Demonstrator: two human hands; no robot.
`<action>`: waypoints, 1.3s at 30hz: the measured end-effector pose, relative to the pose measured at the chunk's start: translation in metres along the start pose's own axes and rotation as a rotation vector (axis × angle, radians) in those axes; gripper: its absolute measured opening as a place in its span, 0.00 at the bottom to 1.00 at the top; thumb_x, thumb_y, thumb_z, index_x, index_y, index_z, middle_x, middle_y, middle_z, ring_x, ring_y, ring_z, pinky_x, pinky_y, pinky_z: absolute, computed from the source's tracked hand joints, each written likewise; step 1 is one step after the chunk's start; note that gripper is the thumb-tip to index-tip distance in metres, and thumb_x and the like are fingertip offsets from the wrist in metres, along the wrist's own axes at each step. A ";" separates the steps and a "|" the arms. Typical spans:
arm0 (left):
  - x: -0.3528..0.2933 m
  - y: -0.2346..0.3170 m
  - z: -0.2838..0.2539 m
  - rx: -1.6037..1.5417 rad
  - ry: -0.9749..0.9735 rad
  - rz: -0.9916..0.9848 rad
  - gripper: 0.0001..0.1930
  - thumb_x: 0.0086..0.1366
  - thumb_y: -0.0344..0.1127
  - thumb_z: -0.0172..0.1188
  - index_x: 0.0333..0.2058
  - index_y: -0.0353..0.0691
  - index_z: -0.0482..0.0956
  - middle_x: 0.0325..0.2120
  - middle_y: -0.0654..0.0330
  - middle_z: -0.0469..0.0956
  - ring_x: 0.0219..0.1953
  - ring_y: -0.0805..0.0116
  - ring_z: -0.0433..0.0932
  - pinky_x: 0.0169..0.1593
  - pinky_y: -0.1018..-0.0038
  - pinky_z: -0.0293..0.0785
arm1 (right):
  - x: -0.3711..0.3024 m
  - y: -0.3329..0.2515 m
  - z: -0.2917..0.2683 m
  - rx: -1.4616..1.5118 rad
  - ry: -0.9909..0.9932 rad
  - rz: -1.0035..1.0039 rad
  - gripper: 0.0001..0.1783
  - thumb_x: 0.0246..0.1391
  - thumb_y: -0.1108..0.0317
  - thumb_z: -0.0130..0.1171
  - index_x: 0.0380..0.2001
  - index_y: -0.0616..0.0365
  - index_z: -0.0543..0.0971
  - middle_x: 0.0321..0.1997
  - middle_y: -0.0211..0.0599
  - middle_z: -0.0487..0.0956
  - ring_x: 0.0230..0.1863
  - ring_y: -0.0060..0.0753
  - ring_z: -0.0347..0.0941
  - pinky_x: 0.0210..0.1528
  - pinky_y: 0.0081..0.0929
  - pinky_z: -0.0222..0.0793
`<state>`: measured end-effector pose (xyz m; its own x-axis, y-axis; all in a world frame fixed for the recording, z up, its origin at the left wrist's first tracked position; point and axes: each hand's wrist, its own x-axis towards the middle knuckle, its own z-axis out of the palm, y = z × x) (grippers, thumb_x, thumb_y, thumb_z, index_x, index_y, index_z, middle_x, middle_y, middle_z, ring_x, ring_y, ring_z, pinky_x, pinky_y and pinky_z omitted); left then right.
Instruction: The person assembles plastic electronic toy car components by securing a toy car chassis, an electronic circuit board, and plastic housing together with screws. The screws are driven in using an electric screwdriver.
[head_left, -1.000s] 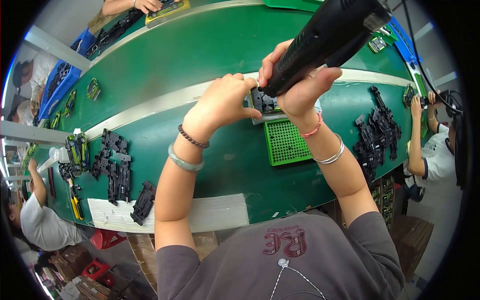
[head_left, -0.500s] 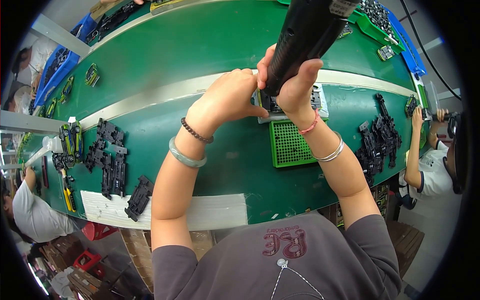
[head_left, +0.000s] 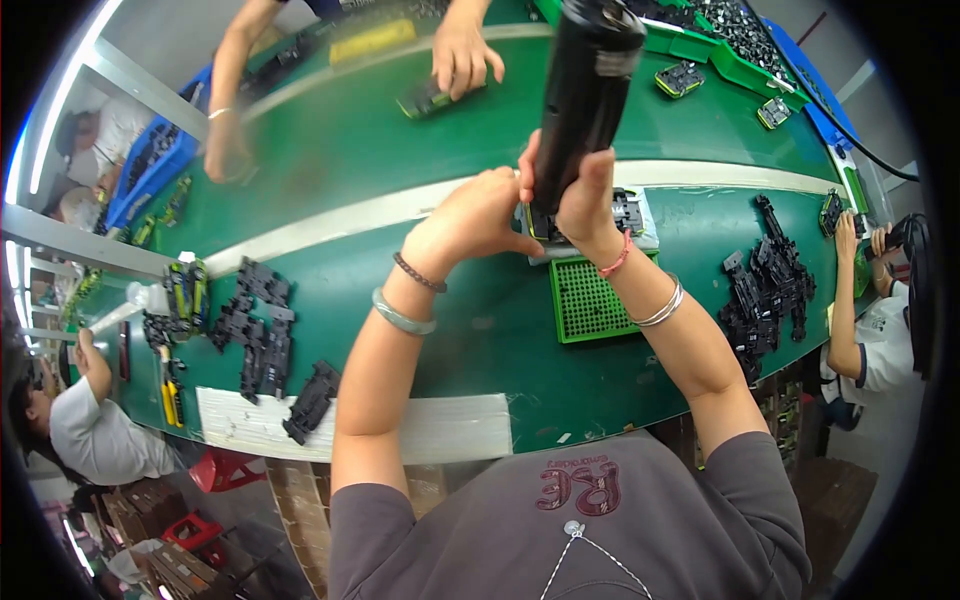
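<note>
My right hand [head_left: 585, 205] is wrapped around a thick black power screwdriver [head_left: 590, 100], held upright with its lower end over a black and yellow-green toy car [head_left: 540, 220]. The car rests on a pale, wrapped holder [head_left: 643, 238], and the screwdriver and my hand hide much of it. At the car's left side, my left hand [head_left: 475, 218] grips its edge, thumb toward me and fingers curled at the far side. Against the holder's near side sits a green tray [head_left: 558, 318] with a grid of small holes; my right forearm covers part of it.
Black chassis parts lie in piles at left [head_left: 265, 335] and right [head_left: 765, 285]. One chassis [head_left: 312, 403] is on a white strip [head_left: 455, 422]. Yellow-handled pliers [head_left: 170, 390] lie far left. Across the bench, a co-worker's hand [head_left: 462, 58] touches another car [head_left: 425, 98]. Green bins [head_left: 740, 62] stand far right.
A co-worker's two arms have come in at the far side, one hand on a car. The view has shifted slightly. My hands keep their places at the car, the screwdriver more upright.
</note>
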<state>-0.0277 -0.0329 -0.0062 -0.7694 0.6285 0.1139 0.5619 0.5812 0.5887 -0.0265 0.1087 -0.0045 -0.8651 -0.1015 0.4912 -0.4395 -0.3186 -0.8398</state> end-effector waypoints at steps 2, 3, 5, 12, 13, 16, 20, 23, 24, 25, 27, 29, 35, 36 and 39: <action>0.002 -0.008 0.005 0.041 0.055 0.119 0.29 0.36 0.44 0.73 0.37 0.37 0.74 0.31 0.51 0.73 0.41 0.52 0.71 0.44 0.65 0.69 | 0.000 -0.016 -0.011 0.037 0.032 0.018 0.51 0.35 0.16 0.30 0.28 0.60 0.68 0.16 0.34 0.68 0.16 0.25 0.65 0.19 0.21 0.63; 0.000 0.000 0.004 0.034 0.047 0.054 0.29 0.37 0.44 0.73 0.39 0.37 0.75 0.31 0.51 0.73 0.42 0.52 0.71 0.45 0.65 0.69 | -0.002 -0.036 -0.016 0.106 0.062 -0.036 0.51 0.36 0.16 0.28 0.28 0.60 0.68 0.17 0.35 0.69 0.17 0.26 0.66 0.20 0.22 0.64; 0.001 0.010 0.000 0.045 0.015 0.000 0.29 0.38 0.44 0.72 0.41 0.37 0.75 0.33 0.51 0.74 0.42 0.54 0.72 0.46 0.67 0.69 | -0.006 -0.075 -0.038 0.098 0.155 -0.140 0.53 0.31 0.14 0.27 0.28 0.60 0.67 0.18 0.36 0.69 0.17 0.28 0.66 0.22 0.24 0.65; -0.003 0.017 -0.038 -0.855 0.232 0.089 0.21 0.54 0.27 0.63 0.45 0.35 0.66 0.37 0.59 0.74 0.38 0.73 0.74 0.44 0.76 0.72 | -0.086 -0.075 -0.133 -0.162 0.376 -0.067 0.51 0.31 0.16 0.38 0.30 0.61 0.66 0.19 0.34 0.68 0.19 0.26 0.66 0.22 0.22 0.64; -0.007 0.008 -0.051 -0.886 0.303 0.033 0.20 0.54 0.27 0.62 0.45 0.35 0.67 0.37 0.59 0.73 0.39 0.72 0.73 0.44 0.76 0.72 | -0.097 -0.071 -0.140 -0.185 0.396 -0.047 0.51 0.31 0.16 0.40 0.30 0.62 0.66 0.19 0.34 0.68 0.19 0.26 0.66 0.22 0.22 0.64; -0.026 -0.025 -0.096 -0.761 0.472 -0.007 0.22 0.58 0.39 0.59 0.47 0.32 0.69 0.41 0.58 0.74 0.45 0.69 0.71 0.49 0.73 0.66 | -0.116 -0.061 -0.140 -0.221 0.437 0.025 0.50 0.29 0.16 0.41 0.31 0.59 0.65 0.20 0.34 0.66 0.21 0.26 0.64 0.24 0.22 0.63; -0.032 -0.074 -0.131 0.024 0.287 -0.274 0.25 0.51 0.38 0.66 0.45 0.32 0.71 0.36 0.55 0.77 0.38 0.66 0.76 0.44 0.73 0.72 | -0.115 -0.050 -0.143 -0.144 0.400 -0.060 0.46 0.39 0.24 0.47 0.32 0.66 0.68 0.23 0.34 0.69 0.21 0.24 0.67 0.21 0.20 0.63; -0.023 -0.096 -0.117 0.551 0.076 -0.439 0.25 0.41 0.38 0.69 0.39 0.32 0.77 0.34 0.48 0.78 0.37 0.55 0.77 0.44 0.68 0.72 | -0.113 -0.058 -0.143 -0.200 0.331 -0.016 0.47 0.39 0.23 0.46 0.31 0.67 0.69 0.23 0.33 0.69 0.21 0.23 0.67 0.22 0.20 0.62; -0.022 -0.109 -0.107 0.549 0.041 -0.413 0.24 0.42 0.39 0.68 0.39 0.33 0.77 0.35 0.46 0.77 0.39 0.52 0.76 0.45 0.66 0.71 | -0.114 -0.056 -0.142 -0.218 0.357 -0.029 0.47 0.39 0.23 0.45 0.31 0.67 0.69 0.24 0.33 0.69 0.21 0.24 0.67 0.22 0.20 0.62; -0.015 -0.108 -0.097 0.541 0.004 -0.383 0.24 0.43 0.41 0.67 0.39 0.34 0.77 0.37 0.44 0.76 0.40 0.49 0.75 0.45 0.64 0.70 | -0.114 -0.055 -0.142 -0.211 0.364 -0.026 0.47 0.39 0.23 0.45 0.31 0.67 0.69 0.24 0.33 0.69 0.21 0.24 0.67 0.22 0.20 0.62; 0.008 -0.100 -0.077 0.443 0.045 -0.400 0.25 0.45 0.41 0.67 0.41 0.35 0.77 0.38 0.45 0.76 0.40 0.50 0.75 0.46 0.65 0.71 | -0.116 -0.057 -0.143 -0.238 0.381 -0.051 0.47 0.39 0.23 0.45 0.31 0.67 0.69 0.23 0.33 0.68 0.20 0.24 0.67 0.22 0.20 0.62; 0.025 -0.094 -0.069 0.383 0.173 -0.224 0.23 0.48 0.42 0.65 0.42 0.35 0.77 0.41 0.46 0.75 0.41 0.51 0.75 0.46 0.65 0.71 | -0.116 -0.055 -0.144 -0.212 0.359 -0.045 0.47 0.39 0.23 0.45 0.32 0.66 0.69 0.24 0.33 0.68 0.21 0.24 0.67 0.23 0.20 0.63; 0.112 -0.007 -0.047 0.156 0.305 0.119 0.17 0.56 0.42 0.59 0.38 0.34 0.78 0.37 0.49 0.76 0.42 0.53 0.74 0.46 0.66 0.70 | -0.119 -0.056 -0.147 -0.174 0.386 -0.031 0.48 0.37 0.22 0.46 0.33 0.66 0.68 0.26 0.33 0.68 0.23 0.25 0.68 0.23 0.21 0.64; 0.126 -0.006 -0.037 0.246 0.285 0.205 0.17 0.56 0.42 0.59 0.39 0.35 0.78 0.38 0.49 0.76 0.42 0.53 0.73 0.48 0.65 0.69 | -0.120 -0.057 -0.147 -0.177 0.383 -0.035 0.48 0.37 0.22 0.46 0.33 0.66 0.68 0.26 0.33 0.68 0.23 0.25 0.68 0.23 0.21 0.64; 0.158 -0.002 0.005 0.310 0.191 0.216 0.19 0.57 0.43 0.56 0.44 0.39 0.76 0.41 0.48 0.74 0.46 0.52 0.71 0.50 0.63 0.68 | -0.119 -0.055 -0.142 -0.169 0.364 -0.017 0.49 0.35 0.22 0.46 0.33 0.66 0.68 0.25 0.33 0.68 0.23 0.25 0.68 0.23 0.21 0.64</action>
<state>-0.1492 0.0682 0.0065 -0.6500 0.6630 0.3715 0.7588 0.5928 0.2698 0.0666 0.2726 -0.0498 -0.8730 0.2530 0.4170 -0.4619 -0.1545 -0.8734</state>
